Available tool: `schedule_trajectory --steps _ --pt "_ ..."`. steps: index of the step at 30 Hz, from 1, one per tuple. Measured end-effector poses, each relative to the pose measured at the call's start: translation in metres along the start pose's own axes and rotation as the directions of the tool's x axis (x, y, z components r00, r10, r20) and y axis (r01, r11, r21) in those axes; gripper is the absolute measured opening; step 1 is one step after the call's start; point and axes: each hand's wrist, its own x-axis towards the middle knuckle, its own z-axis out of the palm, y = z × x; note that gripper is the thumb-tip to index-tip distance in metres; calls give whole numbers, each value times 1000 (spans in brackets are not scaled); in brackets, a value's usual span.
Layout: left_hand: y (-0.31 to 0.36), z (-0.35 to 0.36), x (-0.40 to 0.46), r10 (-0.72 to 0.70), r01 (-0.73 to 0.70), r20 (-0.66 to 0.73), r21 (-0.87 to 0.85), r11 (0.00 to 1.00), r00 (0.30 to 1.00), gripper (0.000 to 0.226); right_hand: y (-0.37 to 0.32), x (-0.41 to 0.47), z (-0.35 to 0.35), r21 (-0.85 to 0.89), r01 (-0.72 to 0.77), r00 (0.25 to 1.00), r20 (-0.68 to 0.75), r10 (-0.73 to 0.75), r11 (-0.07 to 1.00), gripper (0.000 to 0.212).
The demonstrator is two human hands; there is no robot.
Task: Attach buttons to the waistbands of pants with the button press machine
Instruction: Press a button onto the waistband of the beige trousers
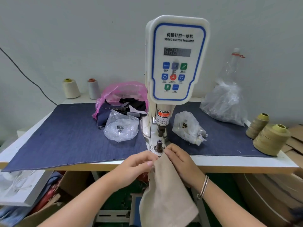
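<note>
A white servo button machine (pixel 176 59) stands at the middle of the table, its dark lower die post (pixel 159 144) just beyond my fingers. Beige pants (pixel 165 187) hang from the table's front edge down toward me. My left hand (pixel 137 166) pinches the waistband's top edge from the left. My right hand (pixel 178 159) grips the same edge from the right, a bangle on its wrist. The fabric's top sits just in front of the die post. A small dark button shows on the fabric's left edge (pixel 153 169).
Blue denim cloth (pixel 68 136) covers the table. Clear bags of small metal parts lie left (pixel 121 128) and right (pixel 188 128) of the machine. A pink bag of scraps (pixel 123 99), thread cones at the back left (pixel 71 88) and right (pixel 268 138), and a large clear bag (pixel 226 102) stand around.
</note>
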Motion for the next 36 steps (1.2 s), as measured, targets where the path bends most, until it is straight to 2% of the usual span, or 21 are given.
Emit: schedule_trajectory --steps 2,4,7,9,12,16,18,22,25,29,32,35,36 --pt "-4 9 3 -54 56 22 -75 996 998 35 3 2 -2 -38 1 1000 1 -1 999 26" --pt "-10 12 8 -121 124 75 -31 992 990 41 2 6 -6 -27 4 1000 -31 -4 1000 28" --pt "-10 -1 18 -151 153 44 -54 987 988 25 -1 20 -20 80 -61 997 -43 65 995 37" --pt "-6 -10 27 -160 158 -18 -78 984 987 15 0 28 -28 121 -154 987 63 147 981 36" --pt "-8 -19 43 -196 191 -49 -99 977 979 28 8 37 -38 104 -244 953 208 219 964 20" --pt "-17 -23 59 -281 278 -36 -62 959 959 4 22 46 -41 215 -273 961 105 256 938 20" --pt "-20 -26 63 -311 309 -32 -59 949 950 2 30 48 -36 235 -276 961 43 274 932 19" --pt "-29 -30 65 -304 300 -51 -71 951 951 12 43 48 -23 282 -256 964 -3 267 925 17" --pt "-35 -29 63 -282 273 -55 -131 953 958 7 50 47 -19 321 -242 964 -26 264 915 21" --pt "-41 -27 61 -286 264 -79 -213 941 955 11 56 48 -18 317 -240 965 -24 261 918 26" --pt "-44 -30 64 -304 283 -44 -258 924 952 15 59 51 -17 349 -233 967 -18 255 908 25" --pt "-40 -25 74 -403 342 -89 -381 859 911 5 62 51 -15 376 -228 966 -32 258 898 24" --pt "-41 -24 75 -432 364 -119 -368 855 894 14 63 51 -15 381 -228 965 -35 260 896 24"
